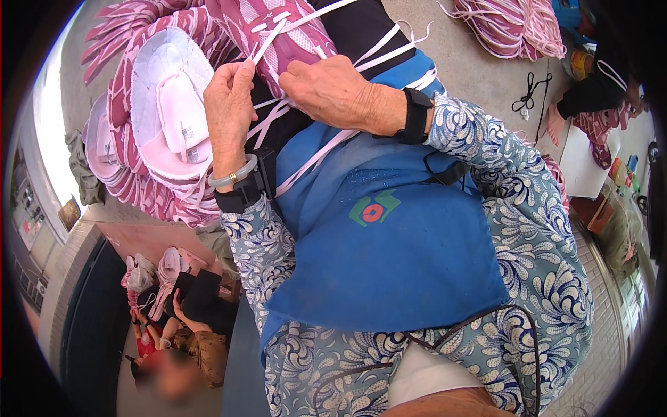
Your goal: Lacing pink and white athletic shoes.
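A pink shoe upper with white lacing lies across my lap at the top of the head view. My left hand pinches a white shoelace that runs up from the upper. Beside it, my right hand is closed against the near side of the upper. What its curled fingers hold is hidden. Loose pale laces trail over the blue apron below my hands. Left of my left hand leans a thick bundle of pink uppers, the front one showing its pale lining.
Another bundle of pink uppers lies on the concrete floor at the far right, near a black cord. Someone's bare foot shows at the right. At the lower left, another person sits near more pink pieces.
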The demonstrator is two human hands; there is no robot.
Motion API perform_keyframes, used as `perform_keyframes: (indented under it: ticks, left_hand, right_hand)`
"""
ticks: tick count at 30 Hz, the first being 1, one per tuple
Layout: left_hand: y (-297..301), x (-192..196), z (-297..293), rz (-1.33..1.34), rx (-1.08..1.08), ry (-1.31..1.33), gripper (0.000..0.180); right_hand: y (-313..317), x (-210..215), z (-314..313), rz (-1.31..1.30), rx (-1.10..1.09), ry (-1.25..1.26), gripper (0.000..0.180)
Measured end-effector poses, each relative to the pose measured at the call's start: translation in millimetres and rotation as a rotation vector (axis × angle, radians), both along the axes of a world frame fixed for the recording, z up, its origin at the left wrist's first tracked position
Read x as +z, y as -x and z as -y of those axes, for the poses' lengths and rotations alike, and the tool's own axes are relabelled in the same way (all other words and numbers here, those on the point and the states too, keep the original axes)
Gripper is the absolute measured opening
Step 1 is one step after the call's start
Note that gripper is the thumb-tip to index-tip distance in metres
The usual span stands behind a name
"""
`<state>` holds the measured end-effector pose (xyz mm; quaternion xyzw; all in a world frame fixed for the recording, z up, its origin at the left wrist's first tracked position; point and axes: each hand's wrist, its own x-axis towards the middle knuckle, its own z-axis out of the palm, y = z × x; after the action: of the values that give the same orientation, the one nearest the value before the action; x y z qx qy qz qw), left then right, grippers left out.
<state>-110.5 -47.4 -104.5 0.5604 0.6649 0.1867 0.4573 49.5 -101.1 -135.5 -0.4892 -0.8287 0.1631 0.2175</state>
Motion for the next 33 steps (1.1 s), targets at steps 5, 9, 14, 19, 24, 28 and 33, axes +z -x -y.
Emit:
perform_keyframes:
  ticks: [5,9,14,19,24,28,33]
  left_hand:
    - [8.5,-2.6,-3.1,0.020,0.116,-0.044,0.031]
    - [-10.6,-10.4,-9.6,-0.257,0.032,-0.190,0.027]
    - [-0.8,-18.6,-5.0,-0.302,-0.010,-0.247,0.028]
    - [-1.7,-14.2,-7.0,-0.287,0.026,-0.209,0.028]
    - [-7.1,-4.6,-10.0,-0.196,0.100,-0.194,0.025]
    - [-1.1,-21.5,-14.7,-0.270,0.044,-0.364,0.021]
    - [-3.5,-29.5,-12.6,-0.185,0.079,-0.430,0.021]
  right_hand:
    - [-54.9,42.7,-31.9,-0.866,-0.085,0.398,0.018]
    - [-129.3,84.3,-53.8,-1.450,0.048,0.839,0.017]
    - [-118.3,95.3,-64.6,-0.739,-0.548,0.254,0.013]
    - [-66.9,3.4,-58.4,-0.490,-0.177,-0.019,0.021]
    - [-70.7,-0.6,-62.4,-0.208,-0.033,0.308,0.022]
    - [-81.3,3.4,-73.1,-0.110,-0.161,0.063,0.024]
    - [-86.4,-20.7,-81.5,-0.058,-0.174,0.094,0.021]
